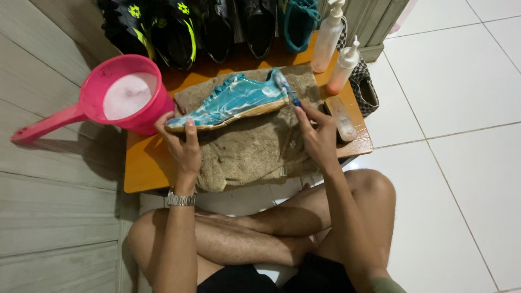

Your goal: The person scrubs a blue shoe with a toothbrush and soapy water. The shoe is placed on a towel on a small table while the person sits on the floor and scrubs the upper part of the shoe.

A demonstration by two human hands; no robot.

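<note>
Your left hand (182, 144) grips the toe end of the teal shoe (233, 102), fingers closed around the sole, holding it on its side on the towel (244, 152). Your right hand (317, 133) is pinched shut on a small brush (286, 89), whose bristles touch the soapy heel. Pink scoop (127, 97) sits just beyond the left hand; wooden brush (341, 118) and two bottles (336, 49) lie beside and beyond the right.

Teal shoe (234, 100), white foam streaks, tan sole. Pink dipper (122, 97), pale suds. Brown towel (249, 152) on orange table (142, 163); black-and-yellow shoes (154, 30) behind.
</note>
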